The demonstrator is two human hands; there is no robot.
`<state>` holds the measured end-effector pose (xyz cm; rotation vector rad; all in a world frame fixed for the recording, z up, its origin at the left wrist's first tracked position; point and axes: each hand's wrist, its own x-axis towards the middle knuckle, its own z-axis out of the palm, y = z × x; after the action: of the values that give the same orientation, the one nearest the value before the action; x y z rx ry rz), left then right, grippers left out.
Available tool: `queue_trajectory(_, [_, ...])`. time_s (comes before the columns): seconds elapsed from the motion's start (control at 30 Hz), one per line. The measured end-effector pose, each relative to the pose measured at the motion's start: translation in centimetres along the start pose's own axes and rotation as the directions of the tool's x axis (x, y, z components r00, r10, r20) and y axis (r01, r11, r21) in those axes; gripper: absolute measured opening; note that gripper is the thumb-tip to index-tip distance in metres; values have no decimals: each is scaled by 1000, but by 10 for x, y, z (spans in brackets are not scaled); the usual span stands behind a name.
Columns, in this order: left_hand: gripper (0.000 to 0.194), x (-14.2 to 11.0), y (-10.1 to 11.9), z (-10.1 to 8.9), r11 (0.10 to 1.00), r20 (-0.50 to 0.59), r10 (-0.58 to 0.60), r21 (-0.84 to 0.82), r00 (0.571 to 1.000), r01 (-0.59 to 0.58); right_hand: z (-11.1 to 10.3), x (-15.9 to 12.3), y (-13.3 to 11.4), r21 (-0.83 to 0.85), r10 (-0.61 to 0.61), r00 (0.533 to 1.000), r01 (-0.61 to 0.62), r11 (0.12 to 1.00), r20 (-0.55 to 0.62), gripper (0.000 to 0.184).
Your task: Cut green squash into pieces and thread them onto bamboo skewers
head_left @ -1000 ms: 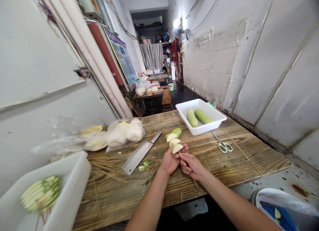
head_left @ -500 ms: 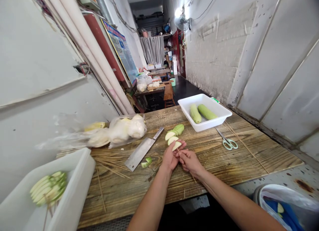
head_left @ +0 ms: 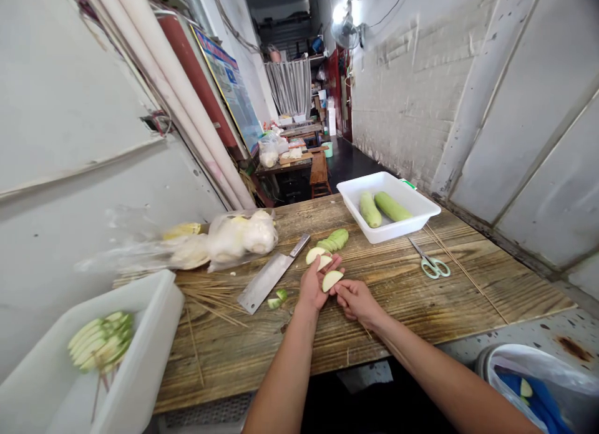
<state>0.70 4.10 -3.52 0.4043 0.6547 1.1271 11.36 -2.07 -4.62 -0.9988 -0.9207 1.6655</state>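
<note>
My left hand (head_left: 314, 285) pinches a half-moon slice of pale green gourd (head_left: 331, 279) just above the wooden table (head_left: 402, 297). My right hand (head_left: 356, 300) is closed on a thin bamboo skewer (head_left: 365, 327) whose tip meets the slice; the stick runs back under my wrist. Just beyond my hands lies a row of cut gourd slices (head_left: 327, 245). A cleaver (head_left: 271, 275) rests to the left of them, with two small green end pieces (head_left: 277, 298) beside its blade.
A white tub (head_left: 387, 204) with two whole gourds stands at the back right, scissors (head_left: 430, 262) and long skewers beside it. Loose skewers (head_left: 210, 300) and a plastic bag (head_left: 224, 241) lie at left. A white bin (head_left: 135, 353) holds skewered slices. A lined bin (head_left: 538, 384) sits bottom right.
My head has tipped so the scene sits lower and closer. Both hands stay together on the slice and skewer; the left fingers have shifted on the slice, which is now lower on the stick.
</note>
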Motion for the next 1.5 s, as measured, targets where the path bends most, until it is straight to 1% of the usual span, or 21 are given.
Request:
queue_trajectory(0.07, [26, -1, 4, -2, 1000, -6, -4, -18, 1000, 4, 0, -1, 0, 4, 9, 1000, -9, 1000, 23, 33])
queue_trajectory(0.17, [27, -3, 5, -3, 1000, -8, 24, 14, 1000, -24, -2, -1, 1, 4, 23, 999, -23, 1000, 48, 34])
queue_trajectory(0.27, [25, -4, -3, -1, 995, 20, 63, 80, 998, -64, -2, -1, 0, 20, 16, 999, -17, 1000, 32, 34])
queue_trajectory(0.37, [28, -5, -10, 3, 992, 44, 63, 108, 997, -67, -1, 0, -1, 49, -16, 1000, 16, 999, 1, 35])
queue_trajectory(0.47, [41, -4, -8, 6, 997, 36, 38, 70, 999, -41, -1, 1, -2, 58, -30, 1000, 30, 998, -2, 36])
queue_trajectory(0.53, [53, -4, -1, 4, 997, 0, 65, 37, 998, -65, -2, 0, -2, 47, -12, 1000, 11, 999, 13, 36])
queue_trajectory(0.6, [59, -3, 7, 1, 995, -44, 96, -4, 994, -97, -3, -1, -2, 16, 25, 999, -25, 1000, 35, 35])
queue_trajectory(0.67, [54, -2, 13, -3, 992, -77, 110, -51, 991, -114, -4, -3, -1, -20, 60, 997, -59, 998, 56, 35])
queue_trajectory(0.73, [42, -2, 16, -5, 988, -86, 127, -73, 988, -133, -5, -4, 0, -42, 79, 995, -77, 996, 64, 34])
queue_trajectory(0.8, [30, -2, 16, -6, 983, -80, 169, -57, 982, -173, -5, -5, 0, -49, 86, 994, -83, 995, 64, 34])
queue_trajectory(0.87, [25, -2, 13, -5, 978, -68, 205, -27, 976, -207, -6, -5, 0, -48, 87, 995, -84, 995, 58, 34])
queue_trajectory(1.0, [24, -3, 4, -1, 972, -54, 230, 52, 972, -227, -6, -4, 2, -17, 78, 996, -77, 997, 52, 34])
queue_trajectory(1.17, [29, 0, -2, -2, 983, -20, 171, 66, 985, -169, -7, -2, 1, 43, 52, 998, -54, 998, 47, 34])
queue_trajectory(1.23, [34, 5, -2, -10, 966, -52, 238, 113, 970, -231, -13, -3, -3, 56, 29, 1000, -29, 998, -10, 35])
queue_trajectory(1.27, [34, 9, -1, -15, 937, -80, 313, 187, 946, -294, -18, -4, -6, 58, 12, 998, -9, 998, -55, 36])
queue_trajectory(1.3, [34, 13, -1, -21, 884, -101, 403, 302, 910, -358, -24, -6, -9, 58, -7, 995, 13, 998, -102, 36])
queue_trajectory(1.33, [32, 17, -1, -26, 800, -97, 490, 444, 866, -403, -31, -8, -12, 53, -23, 990, 31, 998, -142, 37])
queue_trajectory(1.37, [33, 22, -2, -31, 688, -59, 557, 593, 829, -420, -39, -11, -15, 48, -33, 985, 42, 998, -169, 37])
queue_trajectory(1.4, [36, 26, -2, -34, 550, 5, 596, 725, 803, -414, -46, -13, -18, 45, -37, 983, 46, 998, -181, 37])
queue_trajectory(1.43, [41, 31, -3, -36, 401, 84, 608, 826, 789, -397, -53, -16, -19, 45, -38, 983, 47, 998, -181, 37])
queue_trajectory(1.5, [51, 39, -5, -34, 122, 235, 572, 923, 786, -364, -62, -20, -21, 54, -31, 986, 41, 998, -164, 35])
